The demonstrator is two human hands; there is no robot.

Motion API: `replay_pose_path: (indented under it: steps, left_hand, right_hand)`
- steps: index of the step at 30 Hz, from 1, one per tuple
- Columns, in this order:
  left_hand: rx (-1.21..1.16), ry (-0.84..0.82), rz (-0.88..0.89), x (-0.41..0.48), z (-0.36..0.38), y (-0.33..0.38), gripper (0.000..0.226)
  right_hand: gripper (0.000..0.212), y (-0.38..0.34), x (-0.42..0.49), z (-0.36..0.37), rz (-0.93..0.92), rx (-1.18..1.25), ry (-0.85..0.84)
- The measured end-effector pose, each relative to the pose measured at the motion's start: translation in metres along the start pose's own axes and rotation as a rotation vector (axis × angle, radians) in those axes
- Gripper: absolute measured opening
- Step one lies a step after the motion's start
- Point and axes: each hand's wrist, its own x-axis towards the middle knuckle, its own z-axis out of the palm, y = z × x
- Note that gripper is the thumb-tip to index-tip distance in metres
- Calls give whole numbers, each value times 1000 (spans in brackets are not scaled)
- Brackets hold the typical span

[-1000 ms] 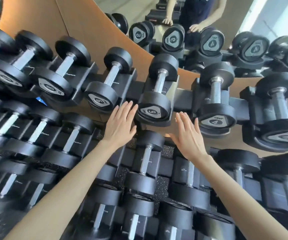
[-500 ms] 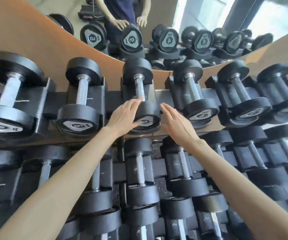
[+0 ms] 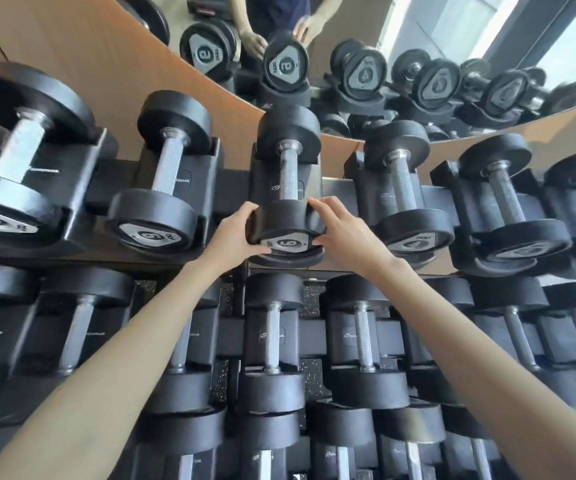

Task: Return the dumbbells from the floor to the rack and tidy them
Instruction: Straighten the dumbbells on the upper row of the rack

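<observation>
A black dumbbell marked 5 (image 3: 288,178) lies in its cradle on the top tier of the rack (image 3: 231,183), steel handle pointing away from me. My left hand (image 3: 236,233) cups the left side of its near head. My right hand (image 3: 340,226) presses the right side of the same head, fingers curled over the rim. Both hands hold that near head between them. Neighbouring dumbbells sit in cradles left (image 3: 162,188) and right (image 3: 406,202) of it.
Two lower tiers hold more black dumbbells (image 3: 272,344) under my forearms. A wooden wall panel (image 3: 106,60) runs behind the rack, with a mirror (image 3: 418,46) above it reflecting the dumbbells and a person's hands. A bright window is at the upper right.
The view has moved in closer to the top tier. Both hands went from open and hovering near the dumbbell's near head to gripping it on either side.
</observation>
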Motion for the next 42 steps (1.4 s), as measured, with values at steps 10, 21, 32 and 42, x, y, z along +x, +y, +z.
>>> replay_pose_path:
  steps: [10, 21, 32, 42]
  left_hand:
    - [676, -210, 239, 18, -21, 73, 61]
    - [203, -39, 146, 3, -28, 11, 66]
    - [126, -53, 80, 8, -2, 7, 62]
    - [675, -120, 317, 20, -24, 61, 46]
  right_hand:
    - [63, 21, -19, 19, 187, 300, 42]
    - [63, -15, 15, 0, 4, 178, -40]
    - [66, -5, 1, 11, 146, 302, 21]
    - [70, 17, -12, 44, 289, 484, 65]
